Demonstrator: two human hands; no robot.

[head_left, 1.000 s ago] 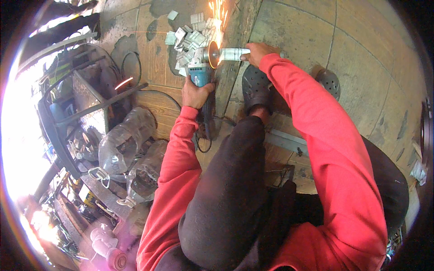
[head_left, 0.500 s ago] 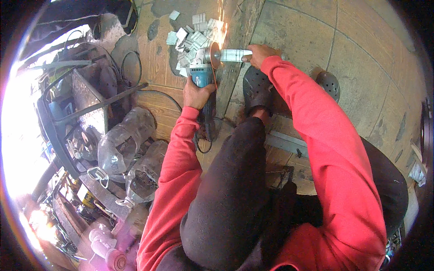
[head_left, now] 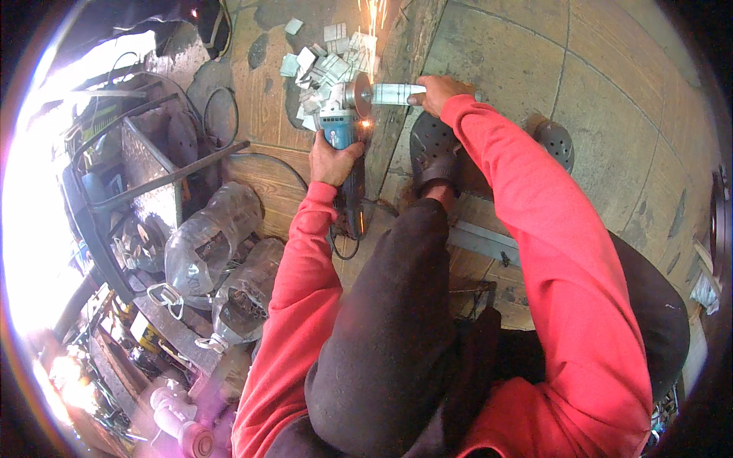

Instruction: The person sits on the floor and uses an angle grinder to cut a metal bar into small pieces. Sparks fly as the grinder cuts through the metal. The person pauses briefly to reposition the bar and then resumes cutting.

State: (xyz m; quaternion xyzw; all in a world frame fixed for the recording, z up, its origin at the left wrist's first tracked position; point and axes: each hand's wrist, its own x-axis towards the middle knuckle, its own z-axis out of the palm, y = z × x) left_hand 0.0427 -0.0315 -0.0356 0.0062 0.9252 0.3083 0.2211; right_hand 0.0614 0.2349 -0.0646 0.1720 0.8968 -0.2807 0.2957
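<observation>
My left hand (head_left: 334,159) is closed round the body of a teal angle grinder (head_left: 338,131). Its reddish-brown disc (head_left: 363,95) stands upright against the left end of a flat, silvery metal strip (head_left: 392,94) marked with dark lines. Sparks (head_left: 372,23) shoot away to the far side from where the disc meets the strip. The strip's right end is gripped by my right hand (head_left: 443,95), beside my dark clog (head_left: 434,145). Under the strip lies a wooden board (head_left: 395,126). Several small cut metal pieces (head_left: 328,67) lie in a loose pile beyond the grinder.
At left are a metal frame (head_left: 166,177) and two clear plastic jugs (head_left: 210,237) cut open. The grinder's cord (head_left: 282,164) loops across the floor. A grey metal bar (head_left: 482,240) lies beneath my legs. My other clog (head_left: 553,145) rests on the tiles at right.
The spark stream at the disc has narrowed, and a bright spot now glows just below it. Both hands, the grinder and the strip hold almost the same place.
</observation>
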